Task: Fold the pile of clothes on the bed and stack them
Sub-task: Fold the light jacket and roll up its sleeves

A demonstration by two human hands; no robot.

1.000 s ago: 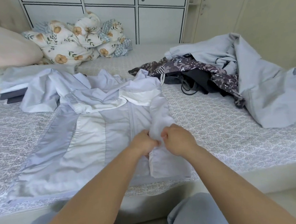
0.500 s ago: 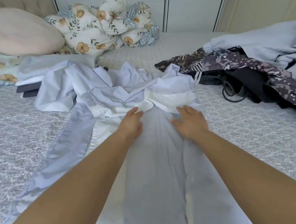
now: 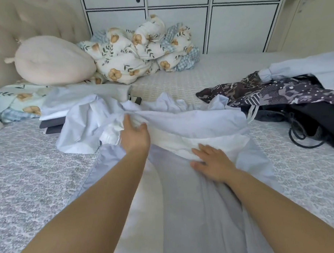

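Pale blue and white woven cloth, thin and limp, makes up the jacket spread lengthwise down the middle of the bed, its hem toward six o'clock and its collar end bunched toward twelve. It looks light and soft with no stiffness of its own, so I judge it will sag and wrinkle wherever it is not supported, and slide easily over the textured bedcover. The best holds are probably the seams and the shoulder line, taken at two points well apart so the panel stays taut while it is turned over.

The left hand is at the crumpled shoulder and sleeve mass, fingers curled into a gather of the fabric and pinching it. The right hand lies flat on the white chest panel just below the collar fold, fingers straight and spread, pressing the cloth down and holding nothing.

At two o'clock the unfolded pile waits: a dark patterned garment, something black with a cord, and a pale blue piece draped over them. At ten o'clock a few folded items sit partly under the jacket's sleeve, seemingly the start of the stack. Beyond, at eleven, a pink cushion rests against the tufted headboard, with a floral quilt heaped at twelve before the white cupboard doors. No container shows on the bed; the cupboard is closed, its contents hidden
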